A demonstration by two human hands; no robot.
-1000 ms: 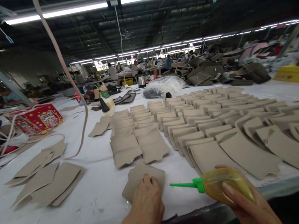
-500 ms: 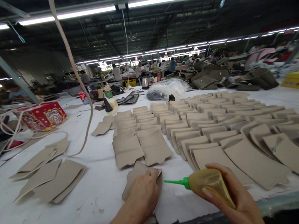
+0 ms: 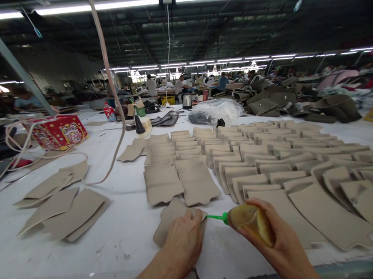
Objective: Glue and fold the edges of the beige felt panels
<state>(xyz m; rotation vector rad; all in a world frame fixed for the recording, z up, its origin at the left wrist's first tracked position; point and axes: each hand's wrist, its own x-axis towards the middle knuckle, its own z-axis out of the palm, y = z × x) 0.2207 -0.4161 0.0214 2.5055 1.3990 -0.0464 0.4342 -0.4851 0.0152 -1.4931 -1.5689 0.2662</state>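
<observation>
Busy workshop surface point(image 3: 124, 201): your left hand point(image 3: 182, 244) pins the tan piece point(image 3: 167, 217) flat, right hand point(image 3: 275, 241) grips the bottle point(image 3: 250, 223); squeeze gently, nozzle point(image 3: 216, 217) at the piece's edge.

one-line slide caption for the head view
Left hand rests on a beige cut piece on the table; right hand points a green-nozzled squeeze bottle at its edge.

Left hand point(image 3: 184, 239) at 6 o'clock: palm down, fingers extended toward 12, apparently pressing flat. Right hand point(image 3: 274, 239) at 5 o'clock: fingers curled tight in a grip, knuckles toward 10.
</observation>
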